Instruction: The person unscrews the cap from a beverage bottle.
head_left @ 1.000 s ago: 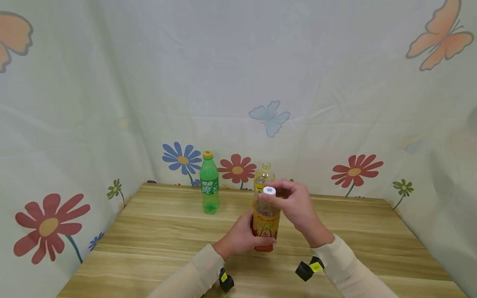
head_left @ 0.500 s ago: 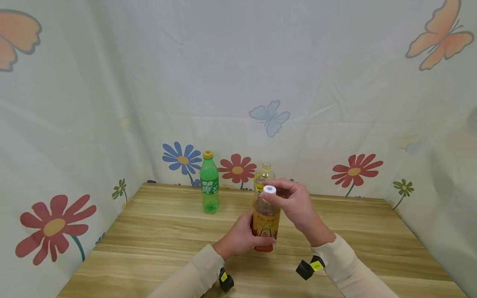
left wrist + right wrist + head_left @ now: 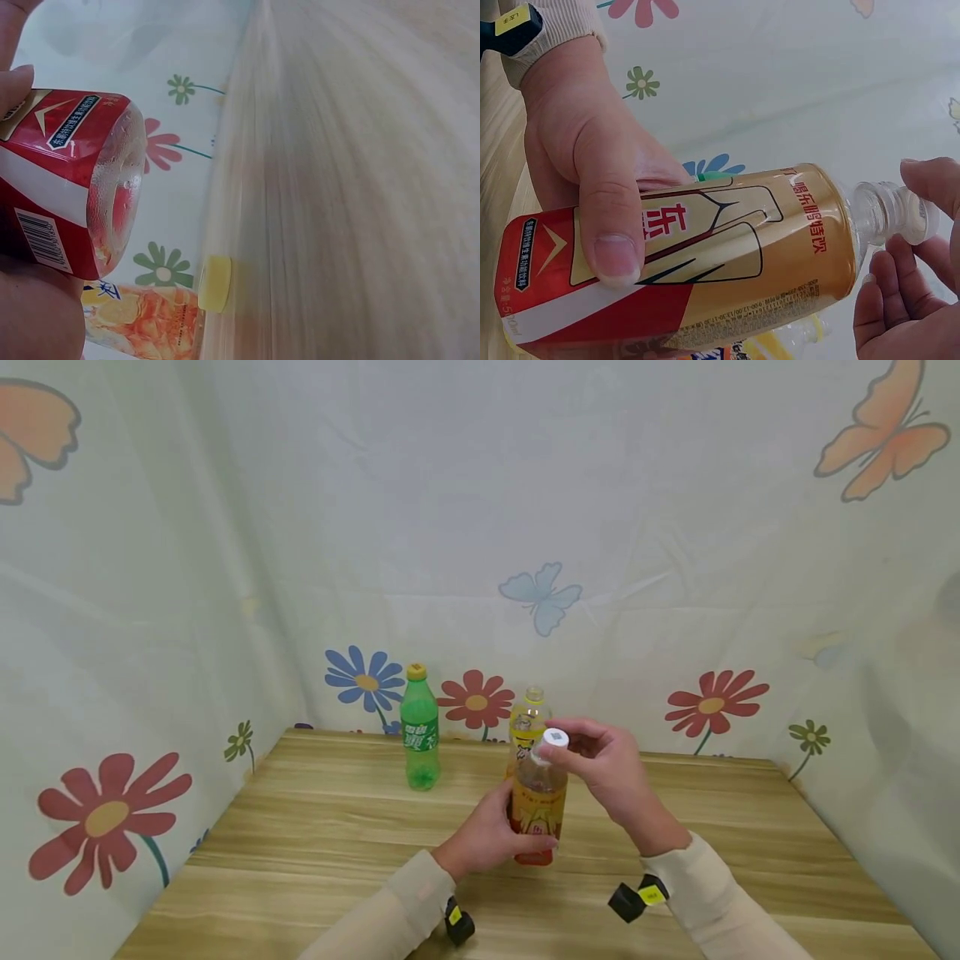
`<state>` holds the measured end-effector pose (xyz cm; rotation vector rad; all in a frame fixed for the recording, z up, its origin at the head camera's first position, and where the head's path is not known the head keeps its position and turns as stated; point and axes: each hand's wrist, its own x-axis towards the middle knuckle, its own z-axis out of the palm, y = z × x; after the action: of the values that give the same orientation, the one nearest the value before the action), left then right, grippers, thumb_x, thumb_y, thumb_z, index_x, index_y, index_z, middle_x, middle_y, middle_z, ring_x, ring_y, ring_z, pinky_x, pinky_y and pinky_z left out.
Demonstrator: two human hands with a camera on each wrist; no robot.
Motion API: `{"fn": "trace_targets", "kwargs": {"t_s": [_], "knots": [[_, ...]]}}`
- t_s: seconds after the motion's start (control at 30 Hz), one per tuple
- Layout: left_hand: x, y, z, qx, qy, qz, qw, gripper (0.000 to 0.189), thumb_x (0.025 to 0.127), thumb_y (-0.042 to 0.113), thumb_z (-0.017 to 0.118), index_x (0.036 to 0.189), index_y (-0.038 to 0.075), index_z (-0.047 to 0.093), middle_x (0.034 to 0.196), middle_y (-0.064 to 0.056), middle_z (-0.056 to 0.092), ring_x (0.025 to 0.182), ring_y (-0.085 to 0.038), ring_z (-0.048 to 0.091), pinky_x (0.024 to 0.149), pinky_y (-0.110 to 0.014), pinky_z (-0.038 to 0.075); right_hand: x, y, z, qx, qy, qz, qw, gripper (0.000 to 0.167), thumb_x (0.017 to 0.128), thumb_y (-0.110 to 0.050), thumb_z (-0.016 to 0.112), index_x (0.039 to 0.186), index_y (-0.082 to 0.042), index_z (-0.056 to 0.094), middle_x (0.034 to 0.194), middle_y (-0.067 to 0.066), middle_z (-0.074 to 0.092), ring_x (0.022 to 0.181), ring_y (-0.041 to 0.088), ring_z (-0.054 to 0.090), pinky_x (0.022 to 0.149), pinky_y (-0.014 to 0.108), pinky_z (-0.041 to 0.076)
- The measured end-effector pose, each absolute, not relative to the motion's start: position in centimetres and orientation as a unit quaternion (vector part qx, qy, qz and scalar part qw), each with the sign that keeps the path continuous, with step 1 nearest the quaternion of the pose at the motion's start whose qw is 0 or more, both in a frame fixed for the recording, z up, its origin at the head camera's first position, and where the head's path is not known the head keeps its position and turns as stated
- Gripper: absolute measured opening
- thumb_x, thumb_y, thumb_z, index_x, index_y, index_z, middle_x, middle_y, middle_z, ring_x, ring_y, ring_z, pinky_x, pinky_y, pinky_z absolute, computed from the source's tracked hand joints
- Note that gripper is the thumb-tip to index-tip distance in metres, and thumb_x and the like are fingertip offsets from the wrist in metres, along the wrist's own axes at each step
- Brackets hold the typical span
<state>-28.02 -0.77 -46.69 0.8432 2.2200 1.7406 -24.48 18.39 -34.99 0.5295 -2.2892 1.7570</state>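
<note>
My left hand (image 3: 487, 837) grips the lower half of a plastic drink bottle (image 3: 735, 255) with a red and gold label, held upright above the wooden table. In the left wrist view its clear, ridged base (image 3: 118, 196) shows off the tabletop. My right hand (image 3: 611, 777) pinches the white bottle cap (image 3: 555, 738) between thumb and fingers at the bottle's mouth. From the right wrist, the cap (image 3: 921, 217) appears right at the end of the clear neck (image 3: 868, 217), with the other fingers loosely curled below.
Close behind stands an uncapped bottle (image 3: 528, 724) with a yellow label, partly hidden. A yellow cap (image 3: 216, 283) lies beside its base. A green bottle (image 3: 422, 735) with yellow cap stands left on the wooden table (image 3: 337, 827). A flowered curtain (image 3: 420, 527) encloses the back and sides.
My right hand has shifted slightly right and up with the white cap, which now sits more to the right. The held bottle has moved slightly right and leans a little.
</note>
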Motion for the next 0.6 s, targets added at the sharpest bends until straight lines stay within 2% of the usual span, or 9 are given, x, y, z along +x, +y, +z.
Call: {"fn": "trace_targets", "kwargs": {"t_s": [0.33,0.6], "knots": [[-28.8,0.8,-46.6,0.293,0.751,0.586,0.08,0.067,0.085,0.038,0.084,0.14,0.044,0.045,0.131,0.017,0.061,0.115,-0.006,0.063,0.106,-0.039,0.053,-24.5,21.4,-35.7,0.173,-0.782,0.584,0.136,0.041,0.091,-0.018,0.079,0.127,-0.001,0.068,0.111,-0.006,0.071,0.096,0.013,0.067,0.083,0.022,0.06],[-30.3,2.4,-46.7,0.283,0.763,0.577,0.069,0.066,0.084,0.041,0.085,0.137,0.044,0.046,0.128,0.019,0.062,0.114,-0.005,0.063,0.105,-0.041,0.053,-24.3,24.1,-36.9,0.19,-0.786,0.571,0.143,0.035,0.092,-0.014,0.078,0.124,-0.002,0.069,0.106,-0.008,0.072,0.092,0.01,0.07,0.079,0.023,0.061]]}}
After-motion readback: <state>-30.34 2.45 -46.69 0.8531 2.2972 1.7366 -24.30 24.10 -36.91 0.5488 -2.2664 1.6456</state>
